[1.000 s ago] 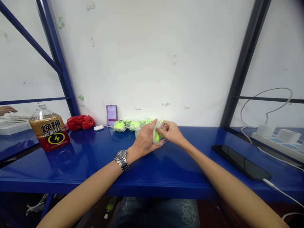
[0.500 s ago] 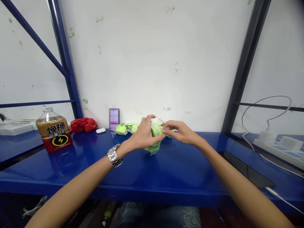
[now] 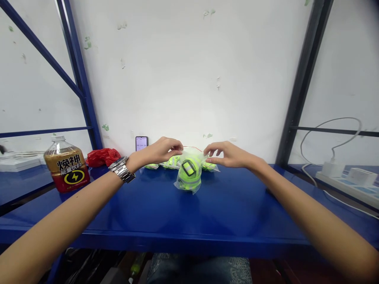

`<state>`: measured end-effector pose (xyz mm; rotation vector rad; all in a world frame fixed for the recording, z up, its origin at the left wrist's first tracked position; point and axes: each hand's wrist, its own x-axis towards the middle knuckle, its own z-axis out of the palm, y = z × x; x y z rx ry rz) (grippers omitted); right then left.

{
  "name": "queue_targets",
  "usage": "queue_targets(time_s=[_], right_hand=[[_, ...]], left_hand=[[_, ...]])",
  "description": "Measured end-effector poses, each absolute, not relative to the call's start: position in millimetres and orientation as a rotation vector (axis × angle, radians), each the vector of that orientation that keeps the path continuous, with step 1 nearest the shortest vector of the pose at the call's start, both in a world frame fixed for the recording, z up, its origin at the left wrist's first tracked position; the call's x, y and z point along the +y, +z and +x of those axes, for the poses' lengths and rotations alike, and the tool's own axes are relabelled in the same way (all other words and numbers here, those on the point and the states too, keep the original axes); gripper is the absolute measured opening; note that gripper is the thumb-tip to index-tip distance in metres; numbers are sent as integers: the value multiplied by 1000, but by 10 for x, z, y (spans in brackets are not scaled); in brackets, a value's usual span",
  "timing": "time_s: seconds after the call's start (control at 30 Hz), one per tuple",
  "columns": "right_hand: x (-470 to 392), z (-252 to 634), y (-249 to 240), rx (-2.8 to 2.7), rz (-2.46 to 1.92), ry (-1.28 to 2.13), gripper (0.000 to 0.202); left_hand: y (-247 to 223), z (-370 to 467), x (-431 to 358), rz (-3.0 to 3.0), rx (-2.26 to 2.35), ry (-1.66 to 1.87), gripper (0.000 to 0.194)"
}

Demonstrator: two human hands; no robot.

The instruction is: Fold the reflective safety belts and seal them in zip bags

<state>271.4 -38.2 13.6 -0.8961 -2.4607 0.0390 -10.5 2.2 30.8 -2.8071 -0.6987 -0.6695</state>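
Observation:
A clear zip bag [image 3: 189,185] with a red strip along its top stands in front of me, above the blue table. Inside is a rolled fluorescent yellow item with grey reflective bands and a black-framed patch. My left hand [image 3: 166,151], with a metal watch on its wrist, pinches the bag's upper left corner. At the upper right corner, the thumb and fingertips of my right hand [image 3: 223,154] close on the bag's edge. Behind it lie more bagged yellow items [image 3: 171,162], partly hidden by my hands and the front bag.
A phone [image 3: 142,142] showing a timer leans against the wall. To the left are a large drink bottle [image 3: 67,163] and a red plastic bag [image 3: 102,157]. A power strip [image 3: 352,181] with chargers and white cables lies at the right. Blue frame posts rise on both sides.
My left hand has moved from over the bag to its upper left corner, uncovering the bag's front. The right hand stays at the right corner. My view has shifted slightly.

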Motion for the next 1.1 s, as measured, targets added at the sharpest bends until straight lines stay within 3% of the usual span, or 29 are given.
queue_targets(time_s=[0.2, 0.43, 0.63, 0.8, 1.1], right_hand=[[-319, 2725, 135, -2379, -890, 35, 27], [-357, 2821, 120, -2210, -876, 329, 33], [-396, 2795, 117, -2308, -881, 284, 42], [-395, 2681, 94, -2347, -892, 214, 24], [-298, 2710, 17, -2251, -919, 241, 20]], left_hand=[[334, -132, -8, -2812, -775, -782, 24], [204, -139, 74, -2924, -840, -877, 28], [158, -160, 70, -2972, -828, -917, 25], [175, -166, 49, -2958, -797, -913, 27], [180, -224, -25, -2974, -873, -873, 21]])
